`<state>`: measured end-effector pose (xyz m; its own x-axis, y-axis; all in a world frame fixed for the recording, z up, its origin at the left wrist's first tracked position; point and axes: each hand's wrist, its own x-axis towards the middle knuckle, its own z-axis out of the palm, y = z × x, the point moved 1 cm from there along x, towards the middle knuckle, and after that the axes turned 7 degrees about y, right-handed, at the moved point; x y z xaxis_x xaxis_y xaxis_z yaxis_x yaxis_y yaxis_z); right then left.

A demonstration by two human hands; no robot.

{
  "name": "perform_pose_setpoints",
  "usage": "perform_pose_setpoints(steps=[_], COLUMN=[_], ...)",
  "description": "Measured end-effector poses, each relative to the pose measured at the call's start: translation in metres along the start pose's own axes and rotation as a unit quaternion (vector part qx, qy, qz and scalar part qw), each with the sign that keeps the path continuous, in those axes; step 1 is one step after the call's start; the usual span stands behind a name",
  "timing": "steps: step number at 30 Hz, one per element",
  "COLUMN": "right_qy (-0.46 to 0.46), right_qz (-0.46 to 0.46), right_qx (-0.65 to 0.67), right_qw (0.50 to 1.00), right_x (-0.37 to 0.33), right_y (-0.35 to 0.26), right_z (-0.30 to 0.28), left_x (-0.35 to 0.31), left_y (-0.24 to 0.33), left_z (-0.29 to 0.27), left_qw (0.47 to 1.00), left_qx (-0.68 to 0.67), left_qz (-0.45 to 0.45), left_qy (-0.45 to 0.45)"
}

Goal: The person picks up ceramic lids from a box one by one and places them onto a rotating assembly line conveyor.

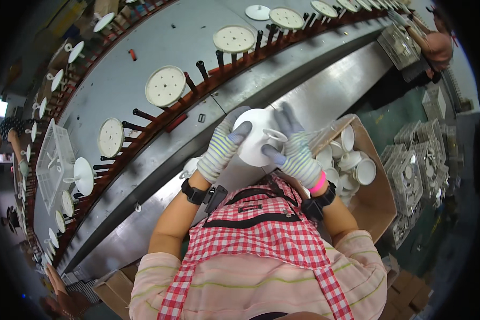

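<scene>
In front of my chest is a smooth white round piece (254, 137), shaped like a lid or shallow bowl with a short flared knob. My left hand (224, 146), in a striped glove with grey fingertips, grips its left side, the thumb lying across the surface. My right hand (297, 149), gloved alike, holds the right side, thumb and fingers around the edge by the knob. Beside my left wrist, partly hidden behind it, another white piece (189, 168) lies on the metal bench (336, 85).
A cardboard box (376, 205) with several white knobbed pieces stands at my right. Beyond it are stacked clear crates (405, 170). A curved conveyor with upright dark pegs (201, 69) carries white perforated discs (165, 86). Other people work at the far right and left.
</scene>
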<state>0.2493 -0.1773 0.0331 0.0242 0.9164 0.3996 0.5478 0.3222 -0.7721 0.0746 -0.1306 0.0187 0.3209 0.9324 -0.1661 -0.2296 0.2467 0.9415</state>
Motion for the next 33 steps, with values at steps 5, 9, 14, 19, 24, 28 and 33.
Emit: perform_pose_setpoints(steps=[5, 9, 14, 19, 24, 28, 33], right_qy=[0.04, 0.114, -0.012, -0.072, -0.107, -0.125, -0.088], right_qz=[-0.276, -0.179, -0.078, -0.193, -0.209, -0.291, -0.246], right_qx=[0.041, -0.051, -0.175, -0.147, 0.059, -0.189, -0.183], right_qw=[0.959, 0.976, 0.981, 0.967, 0.97, 0.93, 0.948], right_x=[0.079, 0.173, 0.212, 0.204, 0.209, 0.254, 0.247], right_y=[0.046, 0.037, 0.024, 0.024, -0.002, -0.017, -0.012], right_z=[0.055, 0.086, 0.134, 0.144, 0.167, 0.189, 0.2], left_x=[0.04, 0.088, 0.131, 0.188, 0.14, 0.173, 0.181], left_y=[0.015, 0.063, 0.103, 0.087, 0.092, 0.095, 0.09], left_z=[-0.028, -0.071, -0.09, -0.126, -0.148, -0.191, -0.223], left_qw=[0.982, 0.92, 0.814, 0.754, 0.765, 0.583, 0.525], left_qx=[0.087, 0.238, 0.471, 0.631, 0.57, 0.746, 0.788], left_qz=[0.135, 0.194, 0.126, 0.038, 0.209, 0.284, 0.274], left_qy=[0.096, 0.242, 0.316, 0.176, 0.216, 0.151, 0.169])
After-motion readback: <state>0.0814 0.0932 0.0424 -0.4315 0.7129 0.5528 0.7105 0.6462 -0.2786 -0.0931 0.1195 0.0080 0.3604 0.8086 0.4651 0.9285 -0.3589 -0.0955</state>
